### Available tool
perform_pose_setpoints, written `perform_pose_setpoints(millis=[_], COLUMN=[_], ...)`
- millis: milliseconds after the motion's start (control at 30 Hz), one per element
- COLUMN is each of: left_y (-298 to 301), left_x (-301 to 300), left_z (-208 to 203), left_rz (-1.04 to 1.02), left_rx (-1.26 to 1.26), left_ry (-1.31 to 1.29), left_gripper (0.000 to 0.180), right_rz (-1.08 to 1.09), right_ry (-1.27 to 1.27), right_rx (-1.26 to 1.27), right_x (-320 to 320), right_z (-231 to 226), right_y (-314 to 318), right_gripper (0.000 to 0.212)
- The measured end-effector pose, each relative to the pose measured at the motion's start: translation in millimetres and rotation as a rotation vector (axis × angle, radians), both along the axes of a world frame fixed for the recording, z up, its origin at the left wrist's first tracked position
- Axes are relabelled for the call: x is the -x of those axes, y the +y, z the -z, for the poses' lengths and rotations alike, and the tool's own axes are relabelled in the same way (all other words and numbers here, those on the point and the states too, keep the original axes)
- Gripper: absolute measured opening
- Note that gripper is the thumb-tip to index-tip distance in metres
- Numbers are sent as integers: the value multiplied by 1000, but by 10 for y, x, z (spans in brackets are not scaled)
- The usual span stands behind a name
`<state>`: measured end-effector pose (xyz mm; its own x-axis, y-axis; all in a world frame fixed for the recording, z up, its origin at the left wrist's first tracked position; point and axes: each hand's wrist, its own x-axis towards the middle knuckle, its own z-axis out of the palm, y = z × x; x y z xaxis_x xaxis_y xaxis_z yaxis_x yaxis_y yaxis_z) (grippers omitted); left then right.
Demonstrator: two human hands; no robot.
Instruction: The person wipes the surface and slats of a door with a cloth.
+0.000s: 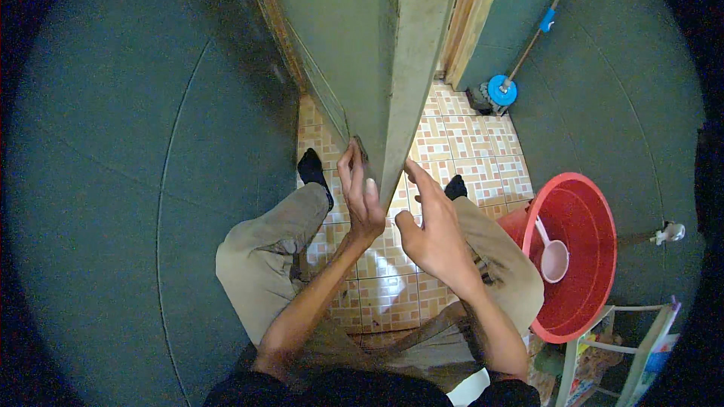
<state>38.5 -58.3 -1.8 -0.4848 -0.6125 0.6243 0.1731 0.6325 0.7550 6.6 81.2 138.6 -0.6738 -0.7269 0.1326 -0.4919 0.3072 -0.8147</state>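
A grey-green door (343,38) stands edge-on in front of me, its narrow pale edge (422,45) running down between my hands. My left hand (362,196) rests against the door's left face, fingers stretched upward and thumb apart. Beside its fingertips is a dark worn patch (362,149); I cannot make out whether it is a fitting. On the other side my right hand (436,234) is open, its forefinger reaching to the door's edge and its thumb spread away. Nothing shows in either palm.
A red tub (569,313) with a pink dipper (554,260) inside stands at right, near a wall tap (670,234). A blue-topped mop (502,90) leans behind. A rack (641,350) is at lower right. My legs straddle the door over a tiled floor (388,294).
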Motion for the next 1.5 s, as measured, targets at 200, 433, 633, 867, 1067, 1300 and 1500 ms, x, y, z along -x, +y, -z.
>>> perform_pose_setpoints(millis=[200,433,633,867,1067,1300,1500], left_y=[-56,-105,-16,-7,-92,-34,-24], left_x=[100,156,32,30,159,127,-1], left_z=[230,305,-197,21,398,193,-145], left_rz=[109,163,164,93,97,104,23], left_rx=[-419,-663,-146,-123,-856,-650,27], left_ry=[-139,-242,-103,-1,-210,-106,6], left_gripper=[62,65,69,70,65,64,69], right_rz=[44,82,96,31,61,63,18], right_ry=[-16,57,32,-20,43,29,13], right_rx=[-22,11,-9,-16,-17,-24,-10], right_x=[36,104,99,56,24,35,20], right_z=[30,87,65,-13,33,50,-16], right_y=[-9,-29,10,-4,-15,-14,0], right_gripper=[73,74,74,73,73,74,72])
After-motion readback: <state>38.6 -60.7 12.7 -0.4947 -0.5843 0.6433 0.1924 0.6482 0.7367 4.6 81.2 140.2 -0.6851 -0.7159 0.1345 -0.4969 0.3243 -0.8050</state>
